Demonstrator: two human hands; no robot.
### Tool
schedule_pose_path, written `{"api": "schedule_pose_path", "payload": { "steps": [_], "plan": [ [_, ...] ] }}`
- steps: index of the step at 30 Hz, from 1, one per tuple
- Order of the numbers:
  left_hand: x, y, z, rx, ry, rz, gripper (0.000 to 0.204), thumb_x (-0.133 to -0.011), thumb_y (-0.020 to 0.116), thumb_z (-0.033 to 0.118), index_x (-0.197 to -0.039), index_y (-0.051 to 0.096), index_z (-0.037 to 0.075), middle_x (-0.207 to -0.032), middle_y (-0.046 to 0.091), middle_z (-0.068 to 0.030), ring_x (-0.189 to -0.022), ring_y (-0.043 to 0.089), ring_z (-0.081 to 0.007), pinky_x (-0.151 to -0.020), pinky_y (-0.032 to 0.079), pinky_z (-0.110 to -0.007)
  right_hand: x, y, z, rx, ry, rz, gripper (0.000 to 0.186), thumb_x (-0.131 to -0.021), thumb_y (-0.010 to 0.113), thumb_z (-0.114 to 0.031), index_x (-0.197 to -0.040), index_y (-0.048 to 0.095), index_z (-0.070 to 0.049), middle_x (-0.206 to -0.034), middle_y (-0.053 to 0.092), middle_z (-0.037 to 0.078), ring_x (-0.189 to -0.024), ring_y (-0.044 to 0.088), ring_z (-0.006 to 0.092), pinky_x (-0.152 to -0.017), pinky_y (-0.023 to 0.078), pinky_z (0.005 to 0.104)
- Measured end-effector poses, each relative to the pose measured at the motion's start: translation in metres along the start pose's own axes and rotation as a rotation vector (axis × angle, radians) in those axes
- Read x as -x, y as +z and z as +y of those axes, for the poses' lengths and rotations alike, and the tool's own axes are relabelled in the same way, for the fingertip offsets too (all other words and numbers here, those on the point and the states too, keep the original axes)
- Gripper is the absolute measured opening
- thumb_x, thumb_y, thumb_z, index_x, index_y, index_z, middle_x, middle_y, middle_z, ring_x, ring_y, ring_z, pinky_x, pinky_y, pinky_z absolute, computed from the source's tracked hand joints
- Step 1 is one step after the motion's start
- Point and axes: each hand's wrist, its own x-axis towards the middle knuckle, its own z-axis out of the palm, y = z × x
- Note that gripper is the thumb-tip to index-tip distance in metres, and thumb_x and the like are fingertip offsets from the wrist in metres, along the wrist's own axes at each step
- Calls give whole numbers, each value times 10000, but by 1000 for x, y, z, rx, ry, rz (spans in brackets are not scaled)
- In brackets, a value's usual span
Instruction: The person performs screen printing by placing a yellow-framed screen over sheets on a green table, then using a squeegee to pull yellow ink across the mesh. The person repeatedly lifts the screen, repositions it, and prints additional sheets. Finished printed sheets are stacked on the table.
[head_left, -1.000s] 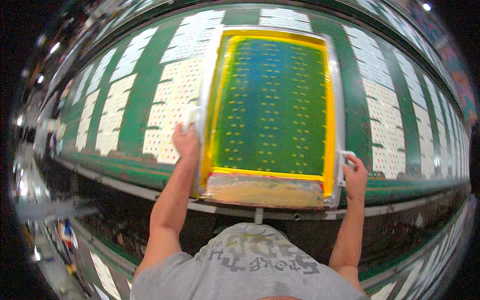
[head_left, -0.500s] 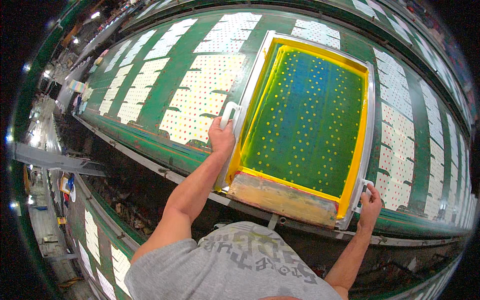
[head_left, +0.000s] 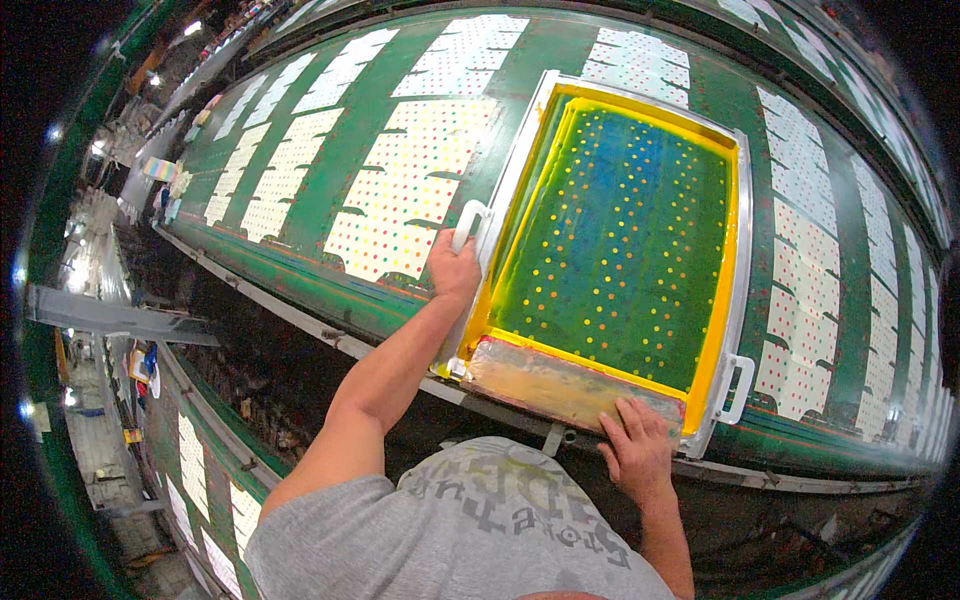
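A screen-printing frame (head_left: 742, 215) with metal edges lies on the green printing table. Yellow ink lines the inner borders of its dotted green mesh (head_left: 620, 250). My left hand (head_left: 455, 268) is closed around the white handle (head_left: 470, 222) on the frame's left side. Along the near end runs a tan, ink-smeared strip (head_left: 540, 378). On the right part of this strip rest the fingertips of my right hand (head_left: 640, 450), its fingers stretched out and holding nothing. The white handle (head_left: 738, 390) on the right side stands free of my hand.
Dotted white fabric pieces (head_left: 410, 185) lie in rows on the green table (head_left: 300, 265) left of the frame. More dotted pieces (head_left: 803, 300) lie to its right. A metal rail (head_left: 300, 325) follows the table's near edge. Another table with printed pieces (head_left: 192, 465) is at lower left.
My right hand has let go of the right handle and moved left onto the near strip. My left hand keeps its hold. The frame sits slightly lower and further right in the picture.
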Motion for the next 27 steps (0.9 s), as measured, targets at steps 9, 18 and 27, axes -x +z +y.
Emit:
{"api": "schedule_pose_path", "payload": {
  "steps": [9,18,27],
  "plan": [
    [5,2,0,-19,45,29,206,-953,754,138,-1139,720,58,-968,758,-209,-910,745,-435,-827,578,-519,-21,-3,-13,206,-85,131,573,-781,720,11,-1341,742,-108,-1404,697,165,-1305,672,416,-1089,557,539],
    [5,-3,10,-8,110,-24,503,-968,746,201,-1425,619,34,-1289,712,-261,-1202,669,-475,-1059,526,-561,-110,-3,-65,225,26,-90,555,-788,724,1,-1330,721,-119,-1262,743,151,-1153,722,386,-993,581,508],
    [2,1,2,184,217,-44,552,-1024,724,238,-1495,610,-27,-1402,687,-270,-1296,653,-456,-1134,511,-523,-81,-1,-87,173,129,-113,594,-798,657,76,-1353,727,-122,-1257,767,133,-1142,719,394,-1001,563,504]
  ]
}}
